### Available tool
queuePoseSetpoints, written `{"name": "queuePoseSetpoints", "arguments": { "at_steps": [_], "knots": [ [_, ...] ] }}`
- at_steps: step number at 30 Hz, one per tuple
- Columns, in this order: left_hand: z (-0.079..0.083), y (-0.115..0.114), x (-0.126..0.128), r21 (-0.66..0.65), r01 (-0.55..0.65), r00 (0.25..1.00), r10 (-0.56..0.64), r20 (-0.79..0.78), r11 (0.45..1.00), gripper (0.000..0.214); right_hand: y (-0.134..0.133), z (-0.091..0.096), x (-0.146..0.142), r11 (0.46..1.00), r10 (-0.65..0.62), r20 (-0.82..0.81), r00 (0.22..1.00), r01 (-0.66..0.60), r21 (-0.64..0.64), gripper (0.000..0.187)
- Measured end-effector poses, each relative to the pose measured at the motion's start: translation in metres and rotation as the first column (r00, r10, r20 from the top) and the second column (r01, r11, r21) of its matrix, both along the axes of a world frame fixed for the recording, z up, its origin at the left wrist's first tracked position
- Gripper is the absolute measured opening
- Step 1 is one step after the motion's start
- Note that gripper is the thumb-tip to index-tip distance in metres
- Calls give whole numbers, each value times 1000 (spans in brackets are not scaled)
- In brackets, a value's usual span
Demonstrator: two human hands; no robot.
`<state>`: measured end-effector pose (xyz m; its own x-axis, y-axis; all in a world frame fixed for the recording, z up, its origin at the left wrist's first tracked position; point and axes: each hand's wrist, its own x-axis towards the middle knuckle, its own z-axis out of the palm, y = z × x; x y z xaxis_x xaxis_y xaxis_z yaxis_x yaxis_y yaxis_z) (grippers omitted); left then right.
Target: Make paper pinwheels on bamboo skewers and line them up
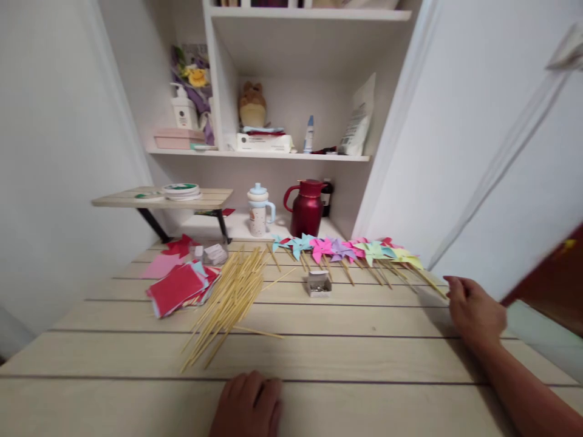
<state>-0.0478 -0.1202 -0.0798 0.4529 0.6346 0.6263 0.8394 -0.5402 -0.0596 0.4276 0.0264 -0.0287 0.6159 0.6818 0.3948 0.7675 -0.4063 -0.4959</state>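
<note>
At the table's right side, my right hand has its fingers curled in a pinch at the lower end of a stick. That stick belongs to a yellow paper pinwheel, the rightmost of a row. My left hand rests on the near edge of the table with fingers bent together, and nothing shows in it. Other pinwheels in pink, purple and pale green lie along the back, sticks pointing toward me. A loose pile of thin wooden sticks spreads left of centre.
Coloured paper squares are stacked left of the sticks. A small open box holds tiny metal pieces. Behind stand a red jug, a lidded cup and a small raised stand bearing tape rolls. White shelves rise beyond.
</note>
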Motion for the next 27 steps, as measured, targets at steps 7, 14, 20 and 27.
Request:
{"name": "queuePoseSetpoints", "arguments": {
  "at_steps": [7,14,20,27],
  "knots": [
    [28,-23,27,-396,-136,979,184,86,908,26,-4,12,-107,846,510,151,847,-526,87,44],
    [49,-30,29,-640,-21,951,214,226,768,25,-26,18,-221,347,931,203,303,-908,-236,34],
    [65,-42,-8,-746,316,735,345,583,586,32,-29,10,-256,202,977,113,182,-956,-213,35],
    [105,3,-106,-65,-421,882,425,203,905,31,-19,-4,-251,238,971,35,235,-960,-146,35]
  ]
}}
